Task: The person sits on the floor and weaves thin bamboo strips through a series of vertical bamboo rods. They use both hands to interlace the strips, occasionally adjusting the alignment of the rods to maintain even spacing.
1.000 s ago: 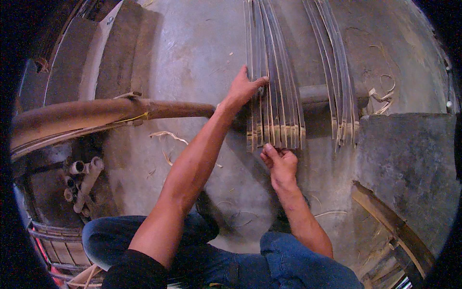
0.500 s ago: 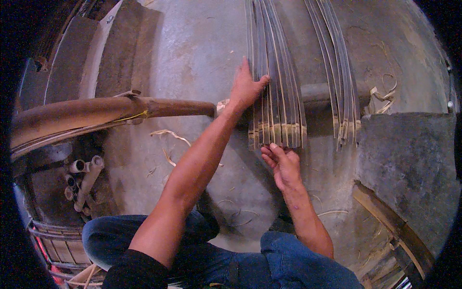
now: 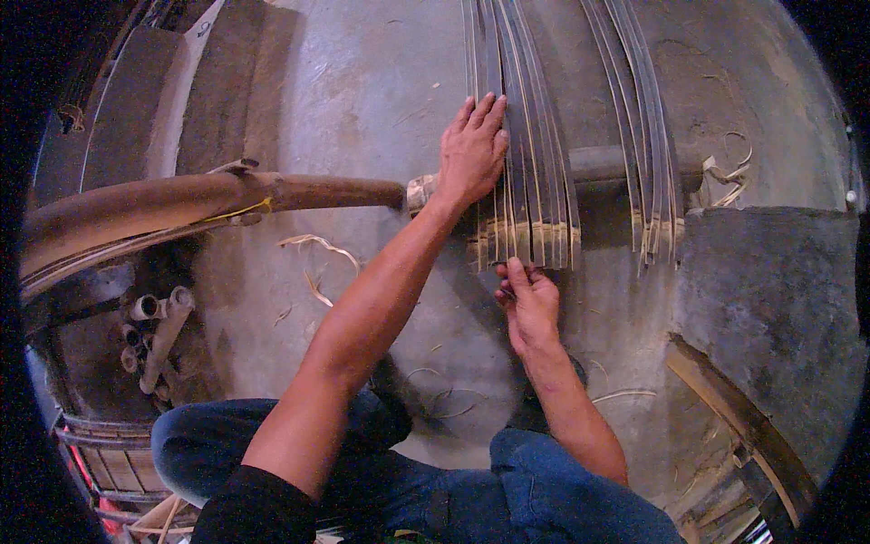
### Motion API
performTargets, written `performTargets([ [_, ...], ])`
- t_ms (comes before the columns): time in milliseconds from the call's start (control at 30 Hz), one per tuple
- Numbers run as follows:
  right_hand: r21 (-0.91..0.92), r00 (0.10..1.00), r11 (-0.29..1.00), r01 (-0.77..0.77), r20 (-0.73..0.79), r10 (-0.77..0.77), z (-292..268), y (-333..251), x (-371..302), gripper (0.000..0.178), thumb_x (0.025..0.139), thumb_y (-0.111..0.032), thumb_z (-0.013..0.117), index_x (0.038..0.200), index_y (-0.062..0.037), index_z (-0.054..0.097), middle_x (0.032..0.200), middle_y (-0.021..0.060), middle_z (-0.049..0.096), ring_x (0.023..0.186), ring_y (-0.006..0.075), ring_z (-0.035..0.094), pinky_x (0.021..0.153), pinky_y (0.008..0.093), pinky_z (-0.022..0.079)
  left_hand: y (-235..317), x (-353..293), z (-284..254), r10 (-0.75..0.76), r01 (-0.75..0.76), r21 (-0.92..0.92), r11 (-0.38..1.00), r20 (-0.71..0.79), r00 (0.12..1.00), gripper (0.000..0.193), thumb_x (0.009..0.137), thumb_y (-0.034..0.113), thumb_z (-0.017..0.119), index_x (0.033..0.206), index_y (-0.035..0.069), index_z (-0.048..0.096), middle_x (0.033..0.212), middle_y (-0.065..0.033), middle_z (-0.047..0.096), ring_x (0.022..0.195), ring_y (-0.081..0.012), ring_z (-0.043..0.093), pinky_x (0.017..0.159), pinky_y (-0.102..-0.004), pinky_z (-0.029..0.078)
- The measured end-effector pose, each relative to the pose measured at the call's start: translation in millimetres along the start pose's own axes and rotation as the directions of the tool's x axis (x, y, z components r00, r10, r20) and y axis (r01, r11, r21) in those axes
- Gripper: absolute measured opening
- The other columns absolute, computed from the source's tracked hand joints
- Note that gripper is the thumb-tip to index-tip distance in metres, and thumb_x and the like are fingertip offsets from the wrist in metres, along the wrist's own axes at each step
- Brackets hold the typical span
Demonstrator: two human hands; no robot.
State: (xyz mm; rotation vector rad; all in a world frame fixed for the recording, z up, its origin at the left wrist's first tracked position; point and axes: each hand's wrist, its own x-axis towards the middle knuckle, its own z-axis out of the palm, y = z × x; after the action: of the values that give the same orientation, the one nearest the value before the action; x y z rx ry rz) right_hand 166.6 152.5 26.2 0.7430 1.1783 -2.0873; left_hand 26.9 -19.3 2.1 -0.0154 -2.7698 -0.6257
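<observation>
Long dark bamboo strips [image 3: 542, 195] with pale edges lie side by side in a flat row, their ends towards me. My left hand [image 3: 471, 154] rests flat on the left side of this row, fingers stretched out and pointing away. At the row's near end, my right hand [image 3: 528, 304] pinches the tip of one strip between thumb and fingers; its other fingers are curled. Beneath the strips a thick round pole [image 3: 598, 172] runs crosswise, partly hidden by them. A second, narrower bundle of strips [image 3: 645, 172] lies over the same pole to the right.
A thick brown bamboo pole [image 3: 340, 192] reaches in from the left. Short tubes [image 3: 172, 331] are piled below it. A grey block [image 3: 770, 299] stands at the right, with a split bamboo piece [image 3: 725, 399] near it. Pale shavings [image 3: 331, 254] litter the concrete floor [image 3: 381, 100].
My left hand has turned from a spread thumb-and-finger pose to lying flatter on the strips. My right hand has shifted slightly up, its thumb now against a strip's end.
</observation>
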Motion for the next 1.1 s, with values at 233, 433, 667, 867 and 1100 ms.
performTargets([
  [233,-0.102,0.992,0.987,0.125,-0.012,-0.127,7.9,0.5,-1.5,0.025,0.083,-0.017,0.069,0.101,-0.0065,0.056,0.086,0.0030,0.061,0.076,0.0103,0.057,0.066,0.0253,0.050,2.5,1.5,-2.4,-0.020,0.019,-0.058,0.998,-0.017,1.000,0.046,0.091,0.020,0.044,0.134,0.007,0.042,0.137,-0.0142,0.043,0.129,-0.0371,0.036,0.106,-0.0439,0.031],
  [433,0.226,0.993,0.970,-0.094,0.088,0.076,-2.7,-16.6,-17.3,0.014,0.083,-0.011,0.066,0.095,-0.0048,0.060,0.087,0.0042,0.062,0.077,0.0126,0.059,0.069,0.0260,0.052,-6.0,-0.8,1.1,-0.071,0.062,-0.208,0.976,-0.036,0.997,0.043,0.093,0.021,0.043,0.133,0.005,0.042,0.136,-0.0136,0.044,0.129,-0.0355,0.035,0.105,-0.0443,0.031],
  [667,0.264,0.977,0.949,-0.170,0.172,0.128,-27.2,-19.2,-3.7,0.006,0.086,-0.009,0.061,0.089,-0.0038,0.062,0.087,0.0052,0.063,0.077,0.0128,0.060,0.069,0.0262,0.052,-7.4,0.2,8.5,-0.056,0.057,-0.019,0.998,0.016,0.998,0.044,0.093,0.027,0.043,0.135,0.013,0.042,0.141,-0.0080,0.039,0.134,-0.0303,0.029,0.104,-0.0495,0.029],
  [867,0.377,0.989,0.920,-0.104,0.137,0.056,-25.5,-16.1,-4.6,0.008,0.085,-0.010,0.062,0.088,-0.0028,0.061,0.083,0.0046,0.061,0.076,0.0128,0.059,0.069,0.0271,0.052,3.2,-0.3,2.4,-0.124,0.121,0.032,0.992,0.103,0.987,0.047,0.093,0.033,0.044,0.137,0.019,0.038,0.145,-0.0055,0.032,0.137,-0.0284,0.024,0.102,-0.0567,0.027],
  [1100,0.313,0.996,0.948,-0.065,0.078,0.042,-32.3,-20.1,-3.0,0.010,0.085,-0.011,0.062,0.089,-0.0024,0.061,0.084,0.0048,0.061,0.077,0.0137,0.058,0.071,0.0275,0.052,5.3,-0.1,-0.8,-0.149,0.142,0.057,0.988,0.134,0.980,0.049,0.093,0.035,0.045,0.138,0.020,0.037,0.145,-0.0062,0.030,0.137,-0.0284,0.021,0.100,-0.0621,0.026],
])
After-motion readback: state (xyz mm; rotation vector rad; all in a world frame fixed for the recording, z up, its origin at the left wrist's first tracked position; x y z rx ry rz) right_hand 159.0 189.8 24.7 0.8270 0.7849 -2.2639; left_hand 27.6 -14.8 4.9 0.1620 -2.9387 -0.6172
